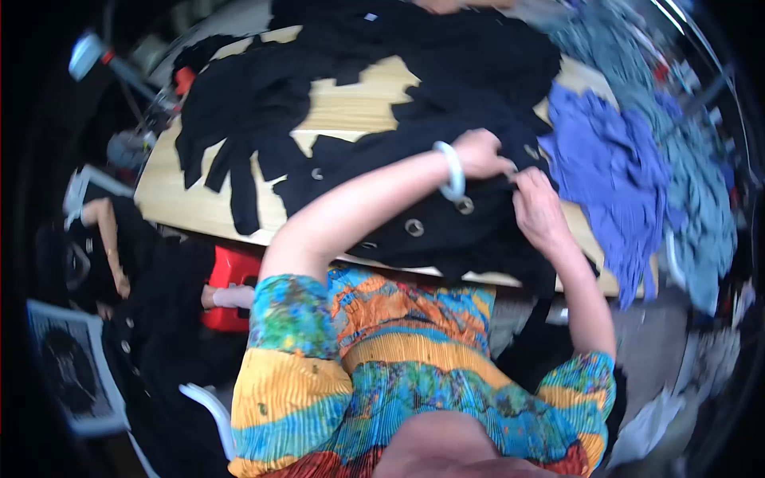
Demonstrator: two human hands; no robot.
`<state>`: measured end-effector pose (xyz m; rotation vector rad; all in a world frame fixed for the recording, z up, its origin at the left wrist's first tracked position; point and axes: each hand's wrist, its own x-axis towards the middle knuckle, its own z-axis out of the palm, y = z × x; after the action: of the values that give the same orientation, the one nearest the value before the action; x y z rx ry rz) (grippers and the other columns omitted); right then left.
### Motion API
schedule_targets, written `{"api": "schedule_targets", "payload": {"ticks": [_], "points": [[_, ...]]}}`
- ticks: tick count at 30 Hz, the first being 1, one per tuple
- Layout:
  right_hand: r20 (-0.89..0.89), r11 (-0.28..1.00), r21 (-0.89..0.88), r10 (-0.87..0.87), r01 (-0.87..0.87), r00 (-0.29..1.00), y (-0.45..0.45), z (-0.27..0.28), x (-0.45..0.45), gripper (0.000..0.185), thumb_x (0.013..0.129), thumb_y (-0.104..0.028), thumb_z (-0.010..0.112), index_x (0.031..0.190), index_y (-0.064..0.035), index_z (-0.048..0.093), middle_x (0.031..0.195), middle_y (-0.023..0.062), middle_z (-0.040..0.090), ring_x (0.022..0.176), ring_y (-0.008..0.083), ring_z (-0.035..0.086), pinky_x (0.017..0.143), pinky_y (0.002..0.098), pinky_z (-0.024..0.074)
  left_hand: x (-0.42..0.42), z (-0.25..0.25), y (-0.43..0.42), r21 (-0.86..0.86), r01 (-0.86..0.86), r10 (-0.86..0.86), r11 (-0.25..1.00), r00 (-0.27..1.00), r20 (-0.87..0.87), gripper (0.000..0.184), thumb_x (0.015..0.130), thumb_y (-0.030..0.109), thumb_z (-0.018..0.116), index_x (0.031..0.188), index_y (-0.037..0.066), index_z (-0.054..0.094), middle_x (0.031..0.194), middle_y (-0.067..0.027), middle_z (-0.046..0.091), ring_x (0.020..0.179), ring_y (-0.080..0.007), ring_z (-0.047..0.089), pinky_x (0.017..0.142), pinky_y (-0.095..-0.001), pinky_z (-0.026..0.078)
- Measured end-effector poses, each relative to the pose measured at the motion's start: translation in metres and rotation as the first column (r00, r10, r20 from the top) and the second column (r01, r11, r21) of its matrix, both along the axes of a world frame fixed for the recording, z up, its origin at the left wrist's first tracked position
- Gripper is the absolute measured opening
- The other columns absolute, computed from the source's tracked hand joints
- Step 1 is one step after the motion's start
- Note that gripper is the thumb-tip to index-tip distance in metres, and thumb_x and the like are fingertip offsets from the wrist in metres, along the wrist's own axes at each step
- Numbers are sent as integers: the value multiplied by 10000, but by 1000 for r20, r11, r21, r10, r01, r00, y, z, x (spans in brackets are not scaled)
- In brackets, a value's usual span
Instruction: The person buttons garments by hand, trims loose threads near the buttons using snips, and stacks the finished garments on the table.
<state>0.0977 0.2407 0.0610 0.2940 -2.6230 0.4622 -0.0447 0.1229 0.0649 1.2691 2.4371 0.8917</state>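
Observation:
A black garment [430,211] with round metal rings [413,228] lies spread along the near side of the table. My left hand [478,155], with a pale bangle [451,171] on its wrist, is closed in a pinch over the cloth. Close beside it, my right hand [542,207] pinches the same garment near its right side, thumb and finger bent. The two sets of fingertips almost meet. A small light spot shows between them, too blurred to name.
More black cloth pieces [263,103] cover the far part of the wooden table [351,103]. Purple garments [610,175] and grey-green ones [701,199] pile at the right edge. A red stool [231,279] stands at the left, by another person [100,231]. A lamp [85,57] stands at upper left.

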Motion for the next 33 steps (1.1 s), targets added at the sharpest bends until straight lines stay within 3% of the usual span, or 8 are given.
{"api": "schedule_targets", "payload": {"ticks": [5, 9, 15, 19, 22, 25, 27, 33], "points": [[0, 996, -88, 7, -7, 1000, 4, -5, -5, 185, 710, 50, 494, 883, -3, 535, 817, 168, 518, 807, 352, 530, 711, 422, 437, 8, -14, 11, 82, -56, 52, 995, 997, 48, 412, 611, 350, 731, 721, -30, 617, 776, -232, 608, 781, -358, 605, 720, -395, 474], [12, 994, -109, -12, 13, 1000, 3, -3, -8, 178, 702, 54, 499, 866, -7, 533, 787, 166, 537, 764, 358, 545, 677, 420, 444, 10, -32, 14, 183, -192, 167, 964, 975, 146, 372, 648, 268, 708, 852, -33, 631, 864, -247, 605, 882, -368, 589, 790, -393, 467], [42, 989, -114, -94, 98, 995, 0, -2, -9, 191, 723, 34, 519, 909, -12, 527, 837, 176, 559, 792, 363, 558, 691, 415, 450, 14, -24, 8, 240, -222, 143, 945, 941, 305, 282, 661, 221, 661, 684, -50, 586, 760, -243, 599, 769, -352, 602, 703, -395, 462], [78, 988, -45, -143, 147, 987, -1, 0, -7, 248, 743, 16, 525, 990, -2, 517, 898, 189, 559, 844, 361, 554, 741, 419, 445, 11, -18, 6, 180, -166, 89, 969, 924, 371, 290, 673, 239, 635, 692, -47, 588, 749, -241, 599, 763, -352, 605, 709, -393, 468], [92, 992, 56, -118, 113, 989, 7, -5, -5, 276, 745, 8, 531, 1020, 13, 507, 926, 195, 553, 882, 358, 542, 773, 426, 434, 14, -19, 8, 186, -28, 10, 982, 995, 99, 325, 684, 264, 616, 730, -57, 585, 743, -246, 600, 775, -359, 607, 733, -398, 475], [112, 987, 116, -127, 114, 986, 8, -5, -6, 269, 747, -2, 536, 1012, 24, 502, 915, 196, 547, 887, 356, 531, 772, 432, 425, 29, 0, -3, 12, 179, -180, 984, 980, 84, 373, 689, 277, 598, 808, -75, 567, 790, -260, 602, 824, -360, 604, 770, -401, 474], [143, 978, 172, -145, 120, 979, 7, -2, -5, 265, 748, -11, 541, 1007, 26, 497, 894, 194, 541, 872, 355, 528, 757, 435, 423, 41, -5, -8, 40, 162, -160, 986, 985, -58, 332, 700, 204, 562, 865, -81, 517, 911, -273, 568, 890, -376, 565, 809, -415, 453], [159, 988, 136, -98, 77, 982, 10, -3, -5, 136, 764, -31, 531, 880, 15, 477, 830, 194, 522, 826, 371, 528, 704, 447, 424, 48, -35, 0, 228, 62, -31, 972, 990, -137, 186, 719, 83, 496, 827, -67, 476, 849, -245, 537, 830, -402, 543, 745, -471, 439]]}}
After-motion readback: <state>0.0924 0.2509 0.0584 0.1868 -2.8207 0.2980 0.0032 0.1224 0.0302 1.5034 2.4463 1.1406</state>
